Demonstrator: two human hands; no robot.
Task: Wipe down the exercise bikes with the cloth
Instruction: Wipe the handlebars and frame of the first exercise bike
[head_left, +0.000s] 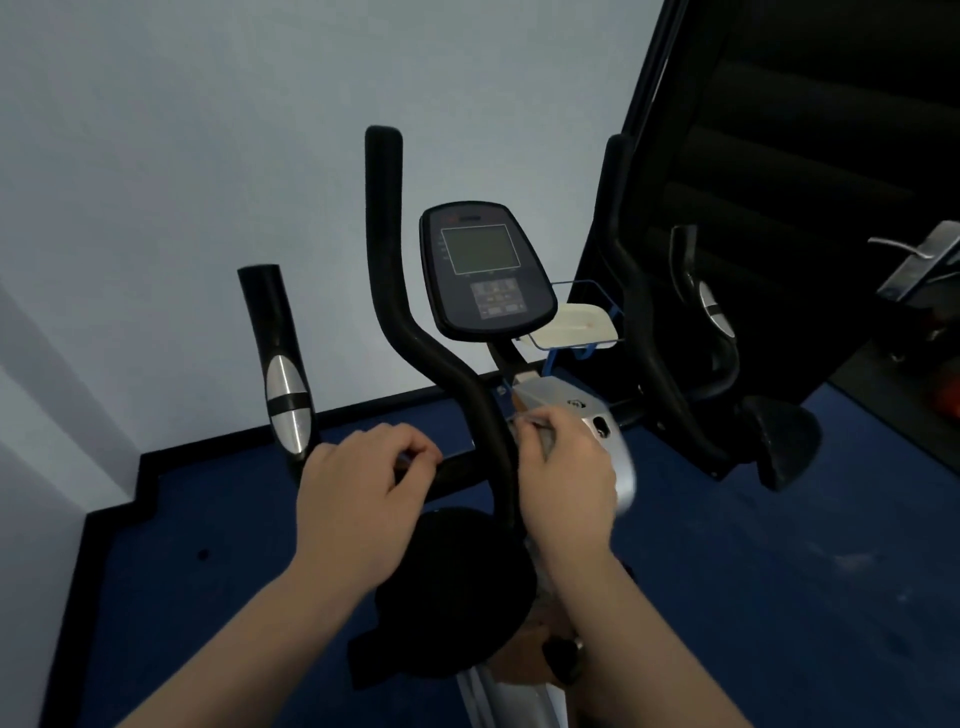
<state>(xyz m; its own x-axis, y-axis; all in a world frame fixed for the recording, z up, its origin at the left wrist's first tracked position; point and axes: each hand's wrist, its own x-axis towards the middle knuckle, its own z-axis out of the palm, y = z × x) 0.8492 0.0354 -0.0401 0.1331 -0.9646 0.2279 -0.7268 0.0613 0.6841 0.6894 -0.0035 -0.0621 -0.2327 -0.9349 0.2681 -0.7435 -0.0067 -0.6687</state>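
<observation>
Both hands curled at the bike's near crossbar, left hand and right hand pinching what may be a dark cloth draped below; screen apparently still unwiped.

Both forearms are bare, with no sleeves reaching into view. The left hand and right hand wear no gloves.

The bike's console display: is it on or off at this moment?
Off, as far as the head view shows: the console display is a uniform dull grey with no digits or glow. The buttons below it are unlit too.
</observation>
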